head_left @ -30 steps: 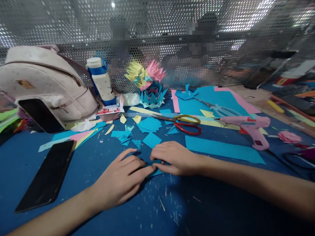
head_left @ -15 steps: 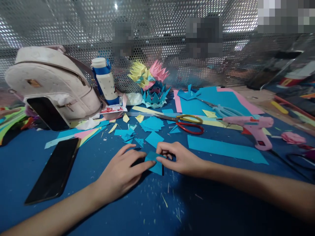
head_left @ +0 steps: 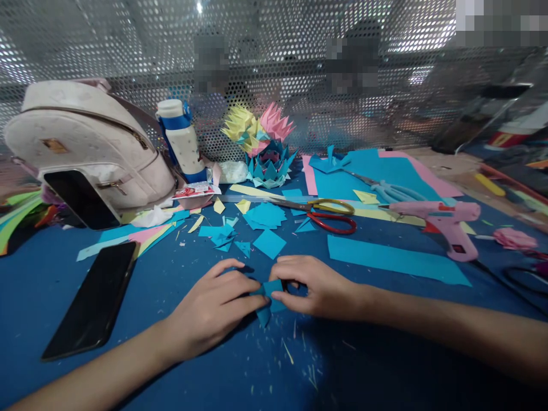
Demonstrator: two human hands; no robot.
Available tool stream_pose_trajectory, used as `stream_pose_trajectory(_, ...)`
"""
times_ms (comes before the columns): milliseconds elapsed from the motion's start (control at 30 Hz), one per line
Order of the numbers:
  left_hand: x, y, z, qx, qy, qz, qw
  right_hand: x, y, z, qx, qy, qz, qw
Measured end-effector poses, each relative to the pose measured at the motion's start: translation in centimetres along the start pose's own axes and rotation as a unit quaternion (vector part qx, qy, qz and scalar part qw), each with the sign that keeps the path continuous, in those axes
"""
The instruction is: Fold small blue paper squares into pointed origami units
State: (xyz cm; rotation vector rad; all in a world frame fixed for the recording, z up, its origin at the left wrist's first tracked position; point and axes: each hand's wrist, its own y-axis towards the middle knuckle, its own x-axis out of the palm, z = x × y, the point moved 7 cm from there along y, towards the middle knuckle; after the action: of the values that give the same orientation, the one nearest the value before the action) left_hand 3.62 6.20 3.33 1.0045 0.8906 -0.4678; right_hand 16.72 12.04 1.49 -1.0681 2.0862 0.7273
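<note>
A small piece of blue paper (head_left: pixel 272 290), partly folded, lies between my hands low in the middle. My left hand (head_left: pixel 214 302) presses on its left part with the fingertips. My right hand (head_left: pixel 306 285) pinches its right edge between thumb and curled fingers. Just beyond it rests a flat blue paper square (head_left: pixel 269 244). Behind that sits a stack of blue squares (head_left: pixel 264 216), with folded blue pieces (head_left: pixel 220 235) to its left. The fingers cover parts of the held paper.
Scissors (head_left: pixel 329 214), a blue strip (head_left: pixel 394 260) and a pink glue gun (head_left: pixel 454 220) are on the right. Paper flowers (head_left: pixel 269 162) stand at the back. A phone (head_left: pixel 92 299), a bottle (head_left: pixel 182 140) and a backpack (head_left: pixel 94 142) are on the left.
Both hands have shifted slightly toward me with the blue paper. The paper has turned or been folded, and its outline is smaller and differently shaped.
</note>
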Motion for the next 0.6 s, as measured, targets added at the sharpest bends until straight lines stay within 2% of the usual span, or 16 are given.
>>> stream_pose_trajectory(300, 0.2, 0.2, -0.8, -0.057, 0.004, -0.024, 0.998, -0.4, 0.2, 0.4, -0.008, -0.042, -0.016, 0.999)
stream_pose_trajectory(600, 0.7, 0.1, -1.3, -0.082, 0.003, -0.049, 0.995, -0.4, 0.2, 0.8, -0.038, -0.058, -0.017, 0.997)
